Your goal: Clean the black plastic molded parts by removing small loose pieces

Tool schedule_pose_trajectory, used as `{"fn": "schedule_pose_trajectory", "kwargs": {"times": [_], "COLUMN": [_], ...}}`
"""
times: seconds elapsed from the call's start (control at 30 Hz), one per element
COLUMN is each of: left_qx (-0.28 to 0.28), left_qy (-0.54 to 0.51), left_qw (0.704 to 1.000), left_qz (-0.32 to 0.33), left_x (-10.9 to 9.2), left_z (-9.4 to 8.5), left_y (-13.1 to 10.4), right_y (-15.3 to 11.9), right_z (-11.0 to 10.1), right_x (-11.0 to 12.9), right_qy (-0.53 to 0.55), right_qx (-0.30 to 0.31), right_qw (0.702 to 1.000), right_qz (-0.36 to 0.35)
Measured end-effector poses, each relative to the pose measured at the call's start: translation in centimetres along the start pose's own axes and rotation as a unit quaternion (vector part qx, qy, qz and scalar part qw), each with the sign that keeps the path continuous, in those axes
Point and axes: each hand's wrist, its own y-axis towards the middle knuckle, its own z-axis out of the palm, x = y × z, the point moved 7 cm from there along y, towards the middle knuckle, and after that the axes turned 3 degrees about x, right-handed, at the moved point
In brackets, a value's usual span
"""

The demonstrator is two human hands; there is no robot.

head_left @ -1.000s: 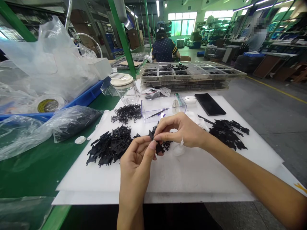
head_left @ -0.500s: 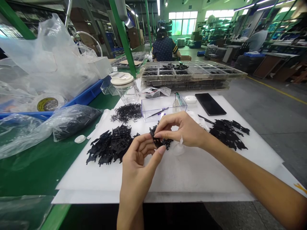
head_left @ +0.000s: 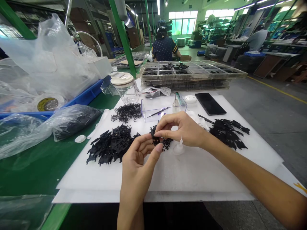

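Observation:
Both hands meet over a white foam sheet [head_left: 192, 172]. My left hand [head_left: 137, 159] and my right hand [head_left: 184, 129] pinch the same small black plastic part [head_left: 155, 140] between thumb and fingers, just above a little heap of black parts [head_left: 165, 143]. A larger pile of black parts [head_left: 110, 145] lies to the left, and another pile [head_left: 227, 132] to the right. A small white nozzle bottle [head_left: 179, 147] stands under my right palm.
A clear plastic box [head_left: 163, 108] holding tweezers, a lidded jar [head_left: 125, 88], black sprue scraps [head_left: 126, 112], a phone [head_left: 209, 103] and stacked compartment trays [head_left: 192, 75] sit behind. Bags [head_left: 48, 64] and a blue bin [head_left: 83, 95] fill the left. People work farther back.
My left thumb has lifted and the fingers opened slightly, then closed again on the part. The black part was raised a little and turned between both hands.

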Motion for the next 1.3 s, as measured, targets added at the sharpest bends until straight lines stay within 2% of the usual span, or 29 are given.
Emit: {"fn": "schedule_pose_trajectory", "kwargs": {"times": [1.3], "left_qx": [-0.009], "left_qy": [0.013], "left_qw": [1.0], "left_qz": [-0.005], "left_x": [-0.23], "left_z": [-0.08], "left_y": [-0.01], "right_y": [-0.03], "right_z": [-0.07], "right_x": [0.14], "right_qy": [-0.017], "right_qx": [-0.003], "right_qw": [1.0], "right_qz": [0.013]}}
